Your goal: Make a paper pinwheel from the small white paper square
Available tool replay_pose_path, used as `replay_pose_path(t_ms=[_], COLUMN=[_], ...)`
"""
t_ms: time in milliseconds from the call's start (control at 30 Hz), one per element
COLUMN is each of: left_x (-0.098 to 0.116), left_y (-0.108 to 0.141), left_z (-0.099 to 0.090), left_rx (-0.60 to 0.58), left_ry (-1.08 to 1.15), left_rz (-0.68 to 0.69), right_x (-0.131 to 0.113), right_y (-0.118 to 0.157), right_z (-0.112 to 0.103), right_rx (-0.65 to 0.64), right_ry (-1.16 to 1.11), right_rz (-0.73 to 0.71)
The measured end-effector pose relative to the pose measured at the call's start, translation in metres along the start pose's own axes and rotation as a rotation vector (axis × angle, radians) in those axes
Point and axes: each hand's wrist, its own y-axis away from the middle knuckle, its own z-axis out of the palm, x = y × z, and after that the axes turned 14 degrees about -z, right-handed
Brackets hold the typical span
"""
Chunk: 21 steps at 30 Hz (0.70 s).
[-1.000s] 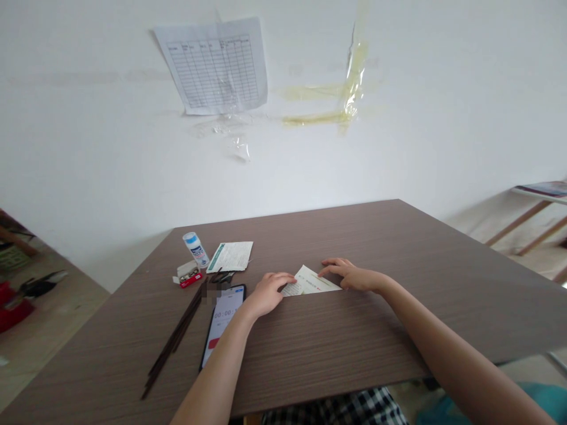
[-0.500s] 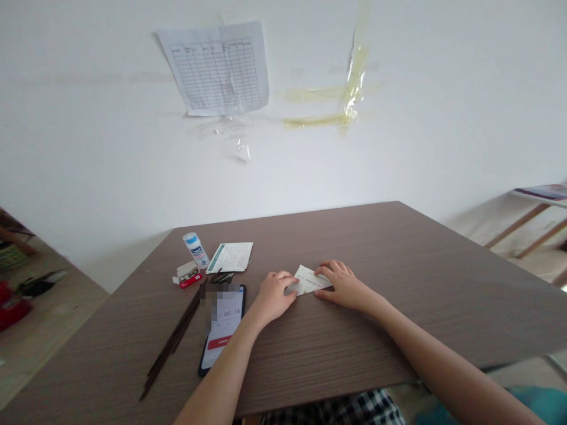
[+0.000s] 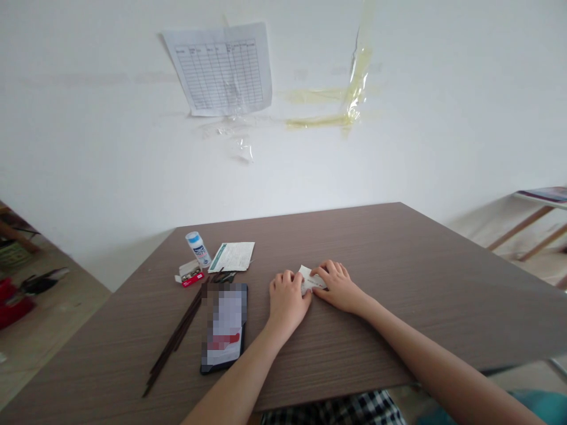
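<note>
A small piece of printed white paper (image 3: 308, 280) lies on the brown table between my two hands, mostly covered by them. My left hand (image 3: 287, 297) is closed on the paper's left side, fingers curled and thumb near the lower edge. From the other side, my right hand (image 3: 337, 287) grips the paper with its fingers over the top and its thumb at the lower edge. Whether the paper is folded beneath the fingers I cannot tell. Nearest to my left forearm is a phone (image 3: 225, 327) with a partly blurred screen.
Long thin dark sticks (image 3: 177, 330) lie left of the phone, with scissors (image 3: 228, 277) near their far end. Behind them are a stack of printed papers (image 3: 233, 257), a white-and-blue bottle (image 3: 198, 248) and an opened small red-and-white box (image 3: 192, 276). A wall borders the table's far side.
My left hand has slid right and now covers more of the paper, closer to my right hand. Less of the paper shows. My right hand has shifted slightly left.
</note>
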Motion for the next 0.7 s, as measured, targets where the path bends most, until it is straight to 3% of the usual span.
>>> replay_pose_path(t_ms=[467,700], left_x=[-0.001,-0.004], left_y=[-0.006,-0.008], left_z=[0.004,-0.002], left_rx=[-0.03,-0.078], left_ry=[0.032,0.034], left_rz=[-0.04,-0.044], right_x=[-0.018,-0.01], right_y=[-0.006,-0.005], right_z=[-0.014,-0.014], right_rx=[-0.034,-0.002], right_ry=[-0.038,-0.072], right_rz=[0.136,0.135])
